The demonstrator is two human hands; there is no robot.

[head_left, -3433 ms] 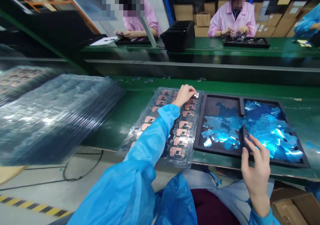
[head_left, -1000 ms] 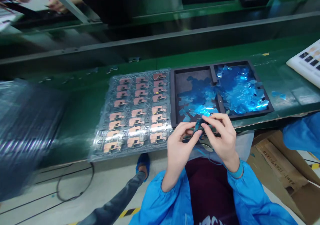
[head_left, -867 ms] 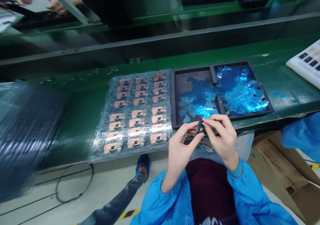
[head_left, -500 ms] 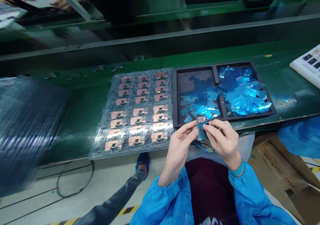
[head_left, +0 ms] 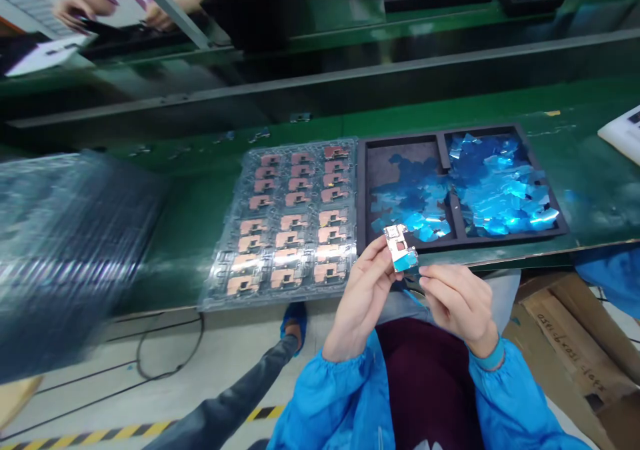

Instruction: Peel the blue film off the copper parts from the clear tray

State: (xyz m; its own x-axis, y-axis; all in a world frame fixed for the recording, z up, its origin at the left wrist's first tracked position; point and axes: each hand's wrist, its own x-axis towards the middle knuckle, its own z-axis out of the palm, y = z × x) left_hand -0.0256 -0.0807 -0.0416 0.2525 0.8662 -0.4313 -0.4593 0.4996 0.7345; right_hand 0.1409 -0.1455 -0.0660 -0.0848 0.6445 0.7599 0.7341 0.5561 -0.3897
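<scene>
Left hand [head_left: 363, 300] is grasping a small metal plate [head_left: 399, 247] between thumb and fingers, just in front of the black tray [head_left: 361, 197] of blue film scraps. Plate is showing a silvery, cut-out face, with blue film [head_left: 406, 260] covering its lower end. Right hand [head_left: 457, 303] is staying loosely open, just beside it, not gripping. Clear plastic tray [head_left: 280, 223] of copper-coloured parts is lying to the left.

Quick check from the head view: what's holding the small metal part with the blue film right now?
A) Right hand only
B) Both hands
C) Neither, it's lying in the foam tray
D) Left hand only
D. The left hand pinches the metal part, while the right hand sits beside it, apart.
</scene>
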